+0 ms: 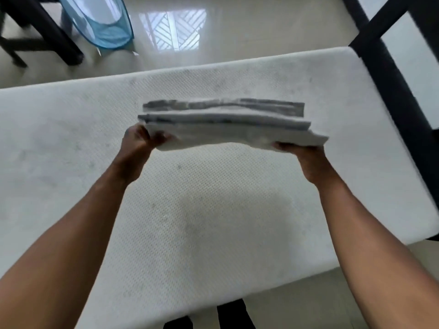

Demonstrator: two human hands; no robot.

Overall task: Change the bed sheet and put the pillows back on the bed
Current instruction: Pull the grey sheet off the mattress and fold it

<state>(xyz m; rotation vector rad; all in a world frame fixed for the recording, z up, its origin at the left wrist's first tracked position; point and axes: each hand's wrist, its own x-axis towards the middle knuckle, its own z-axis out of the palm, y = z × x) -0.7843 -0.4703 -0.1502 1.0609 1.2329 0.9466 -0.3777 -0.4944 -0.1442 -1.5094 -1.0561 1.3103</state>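
A folded white and grey bed sheet [228, 124] hangs in the air above the bare white mattress [213, 222]. My left hand [140, 143] grips its left end with curled fingers. My right hand [299, 153] holds its right end from beneath, with the fingers hidden under the cloth. The mattress has no sheet on it and shows faint grey marks. No pillows are in view.
A black bed frame [389, 74] runs along the mattress's right end. Past the far edge lies a shiny tiled floor with a blue mesh basket [102, 22] and dark furniture legs [45, 29] at the top left.
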